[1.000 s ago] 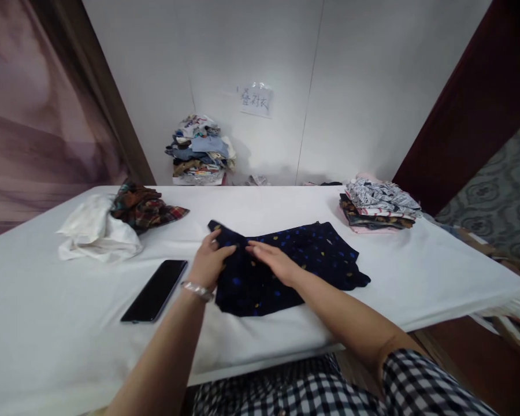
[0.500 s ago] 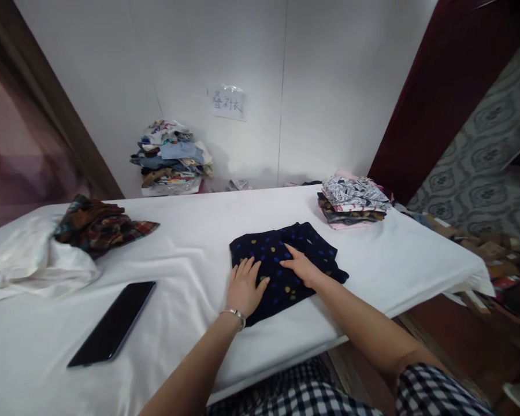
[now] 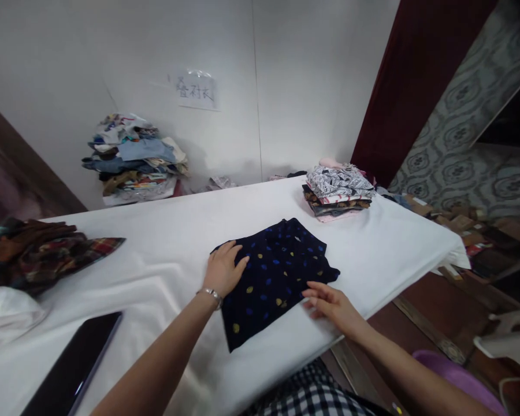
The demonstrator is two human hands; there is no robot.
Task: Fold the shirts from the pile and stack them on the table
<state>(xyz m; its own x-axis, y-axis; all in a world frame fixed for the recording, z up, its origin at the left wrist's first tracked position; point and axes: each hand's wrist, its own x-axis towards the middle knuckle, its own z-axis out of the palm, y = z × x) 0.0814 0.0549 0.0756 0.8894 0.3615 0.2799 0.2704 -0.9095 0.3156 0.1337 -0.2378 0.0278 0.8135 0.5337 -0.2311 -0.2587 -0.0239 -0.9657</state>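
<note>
A folded navy shirt (image 3: 271, 274) with blue and yellow spots lies on the white-covered table (image 3: 190, 225). My left hand (image 3: 224, 268) rests on its left far corner, thumb apart and fingers reaching toward the edge; it is open. Beside the shirt's near right edge, my right hand (image 3: 331, 306) hovers with its fingers loosely apart and nothing in them. The right fingertips are just at the fabric's border, and I cannot tell whether they touch it.
A stack of folded clothes (image 3: 340, 190) stands on the table's far right. Crumpled plaid clothing (image 3: 47, 251), a white cloth (image 3: 8, 318) and a black phone (image 3: 73, 364) lie at left. Beyond the table is a tall clothes pile (image 3: 134, 156). A purple basin (image 3: 457, 381) sits low at right.
My right hand has lifted off the shirt's middle and moved to its near right edge. My left hand has shifted to the far left corner. The view has turned right.
</note>
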